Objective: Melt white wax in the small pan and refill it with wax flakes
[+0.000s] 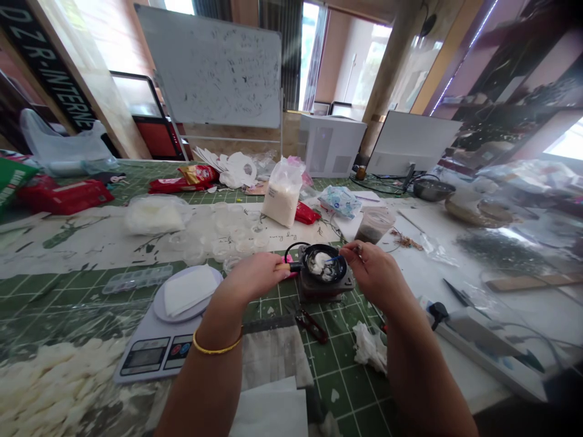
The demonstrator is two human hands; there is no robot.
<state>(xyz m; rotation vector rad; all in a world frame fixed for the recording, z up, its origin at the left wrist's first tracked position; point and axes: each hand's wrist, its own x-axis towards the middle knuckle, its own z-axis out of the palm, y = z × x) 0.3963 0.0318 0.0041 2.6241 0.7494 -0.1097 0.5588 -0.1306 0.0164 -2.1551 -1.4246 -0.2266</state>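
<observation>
A small black pan (324, 265) holding a white lump sits on a little dark burner (324, 287) on the green cutting mat. My left hand (255, 276) is closed round the pan's wooden handle at the left. My right hand (376, 273) pinches a thin blue-tipped stick (339, 257) whose end reaches into the white stuff in the pan. A gold bangle circles my left wrist.
A digital scale (159, 346) with white paper lies to the left, red snips (312, 325) and a crumpled tissue (370, 349) in front. Small clear cups (228, 233), a bag of white granules (282, 194), a plastic cup (374, 224) and a power strip (478, 340) surround the burner.
</observation>
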